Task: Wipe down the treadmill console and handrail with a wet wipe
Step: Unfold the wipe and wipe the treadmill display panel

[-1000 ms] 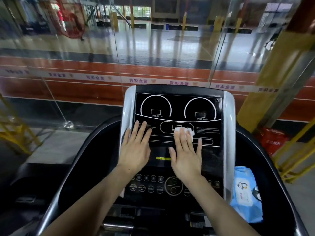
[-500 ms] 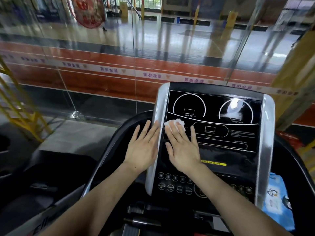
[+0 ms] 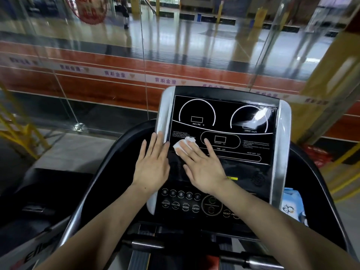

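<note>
right hand (image 3: 204,166) slid wet wipe (image 3: 185,146) leftward across console (image 3: 224,117).

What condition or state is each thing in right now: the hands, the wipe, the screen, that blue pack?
left hand: flat, fingers straight, resting on the console's left silver edge
right hand: flat, pressing the wipe down
wet wipe: crumpled, under the right fingers, on the panel
console: displays dark
wipes pack: lying right of the console, mostly hidden
</note>
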Action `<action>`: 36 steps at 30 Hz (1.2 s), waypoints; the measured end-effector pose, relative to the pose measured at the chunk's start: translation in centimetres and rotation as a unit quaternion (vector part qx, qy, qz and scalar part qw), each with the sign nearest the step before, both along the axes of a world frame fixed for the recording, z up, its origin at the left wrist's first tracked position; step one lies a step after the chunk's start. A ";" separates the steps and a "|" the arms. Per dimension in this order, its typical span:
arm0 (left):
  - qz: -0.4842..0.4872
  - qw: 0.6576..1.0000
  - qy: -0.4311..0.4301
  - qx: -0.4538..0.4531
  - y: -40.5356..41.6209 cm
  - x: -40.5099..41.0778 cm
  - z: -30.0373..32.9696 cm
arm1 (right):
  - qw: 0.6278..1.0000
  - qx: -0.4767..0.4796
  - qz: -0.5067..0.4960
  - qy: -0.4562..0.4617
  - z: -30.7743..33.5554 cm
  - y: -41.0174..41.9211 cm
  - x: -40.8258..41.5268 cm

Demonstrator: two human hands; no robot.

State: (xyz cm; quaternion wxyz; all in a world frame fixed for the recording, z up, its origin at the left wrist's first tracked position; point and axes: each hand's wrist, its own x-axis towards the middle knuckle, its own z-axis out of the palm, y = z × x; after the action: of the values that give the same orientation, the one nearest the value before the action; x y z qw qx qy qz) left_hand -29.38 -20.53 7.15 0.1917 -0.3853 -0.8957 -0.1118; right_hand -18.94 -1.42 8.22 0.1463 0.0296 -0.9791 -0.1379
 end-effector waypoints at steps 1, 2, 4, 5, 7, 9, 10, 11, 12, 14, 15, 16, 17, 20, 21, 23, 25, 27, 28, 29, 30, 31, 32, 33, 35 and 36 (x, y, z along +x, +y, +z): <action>0.005 1.000 0.003 -0.003 0.2 0.3 0.0 | 1.000 0.003 0.000 0.002 0.0 0.5 0.4; 0.011 1.000 0.004 -0.007 0.5 0.6 0.1 | 1.000 0.005 0.000 0.004 0.0 1.0 0.9; 0.024 1.000 0.009 -0.016 1.1 1.4 0.1 | 1.000 0.006 -0.003 0.008 -0.1 2.4 2.1; 0.028 0.999 0.011 -0.017 1.4 1.8 0.1 | 1.000 0.006 -0.006 0.006 -0.1 3.1 2.6; 0.029 0.999 0.010 -0.017 2.2 2.6 0.2 | 1.000 0.009 -0.014 -0.001 -0.2 4.6 3.8; 0.024 0.999 0.010 -0.020 3.1 3.5 0.3 | 1.000 0.007 -0.023 -0.001 -0.4 6.0 5.1; 0.021 0.999 0.011 -0.024 3.6 4.0 0.4 | 1.000 0.003 -0.028 0.001 -0.5 6.6 5.8; 0.017 0.999 0.013 -0.027 4.2 4.5 0.5 | 0.999 -0.003 -0.033 0.003 -0.6 7.3 6.4; 0.012 0.999 0.013 -0.028 4.9 5.1 0.6 | 0.999 -0.008 -0.038 0.004 -0.7 7.9 7.1; 0.002 1.000 0.011 -0.024 6.4 6.0 0.7 | 0.999 -0.018 -0.050 0.010 -1.0 9.3 8.5; -0.004 1.000 0.011 -0.019 7.1 6.6 0.8 | 0.998 -0.023 -0.058 0.016 -1.2 10.0 9.3; -0.011 1.000 0.013 -0.016 7.9 7.1 0.7 | 0.997 -0.031 -0.068 0.023 -1.4 10.7 10.2; -0.017 1.000 0.014 -0.014 8.6 7.5 0.7 | 0.996 -0.039 -0.077 0.030 -1.6 11.3 10.8; -0.031 0.999 0.017 -0.011 10.8 9.0 0.8 | 0.992 -0.055 -0.105 0.042 -1.9 13.1 12.9; -0.037 0.999 0.017 -0.009 11.4 9.5 0.9 | 0.991 -0.060 -0.111 0.047 -2.1 13.6 13.4; -0.048 0.999 0.016 -0.009 12.6 10.5 1.0 | 0.988 -0.067 -0.122 0.061 -2.2 14.2 14.5; -0.052 0.998 0.011 -0.016 13.4 11.4 1.0 | 0.986 -0.068 -0.128 0.076 -2.3 14.6 15.3; -0.052 0.998 0.005 -0.019 13.9 12.1 1.0 | 0.986 -0.069 -0.122 0.089 -2.2 15.0 15.6; -0.052 0.998 0.003 -0.018 14.1 12.4 1.0 | 0.986 -0.072 -0.115 0.098 -2.2 15.3 15.5; -0.052 0.999 0.002 -0.015 14.1 12.6 1.0 | 0.985 -0.077 -0.105 0.112 -2.3 15.6 15.4; -0.051 0.999 0.002 -0.011 14.1 12.8 1.0 | 0.984 -0.086 -0.092 0.128 -2.4 16.0 15.2; -0.051 0.999 0.002 -0.007 14.1 12.9 1.0 | 0.982 -0.095 -0.075 0.148 -2.4 16.4 14.9; -0.052 0.999 0.000 -0.005 14.0 12.9 1.0 | 0.979 -0.101 -0.058 0.165 -2.4 16.6 14.8; -0.052 0.999 -0.002 -0.004 13.9 12.9 1.0 | 0.977 -0.102 -0.041 0.182 -2.2 16.8 14.7; -0.052 0.999 -0.005 -0.004 13.8 12.6 1.2 | 0.971 -0.106 -0.021 0.215 -1.7 16.9 14.7; -0.052 0.999 -0.010 0.000 13.7 12.4 1.3 | 0.967 -0.114 -0.015 0.228 -1.3 16.8 14.8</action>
State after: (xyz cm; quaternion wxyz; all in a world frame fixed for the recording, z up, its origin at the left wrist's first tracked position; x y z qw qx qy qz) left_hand -16.94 -6.85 8.40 0.1767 -0.4300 -0.8764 -0.1255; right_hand -4.18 15.43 6.87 0.3663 -0.0340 -0.9293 -0.0310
